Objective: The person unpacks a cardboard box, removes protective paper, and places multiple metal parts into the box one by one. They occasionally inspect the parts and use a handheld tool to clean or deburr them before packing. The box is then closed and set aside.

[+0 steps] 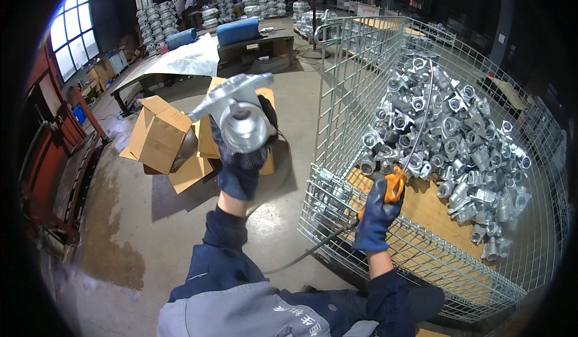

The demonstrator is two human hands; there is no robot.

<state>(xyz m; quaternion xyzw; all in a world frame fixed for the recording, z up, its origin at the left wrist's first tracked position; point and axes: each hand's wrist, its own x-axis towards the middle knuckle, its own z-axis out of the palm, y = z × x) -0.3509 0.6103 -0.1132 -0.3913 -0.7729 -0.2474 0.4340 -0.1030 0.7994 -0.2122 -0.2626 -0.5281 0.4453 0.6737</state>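
Observation:
My left hand [241, 167], in a dark work glove, holds up a cast metal housing [244, 120] with a wide flange and a round bore that faces me. My right hand [377, 213], in a blue glove, is closed around an orange-handled air blow gun [394, 186]. A long thin bent metal tube [424, 107] rises from the gun over the wire mesh cage. A dark hose [311, 251] runs from the gun down to the left. Inside the cage lies a heap of smaller metal castings [451, 129] on a cardboard sheet [424, 206].
The wire mesh cage [420, 242] fills the right side, its front panel folded down. Open cardboard boxes [165, 134] lie on the floor at left. Behind are a dark table [275, 39] with a blue container [238, 31] and stacked castings [158, 25].

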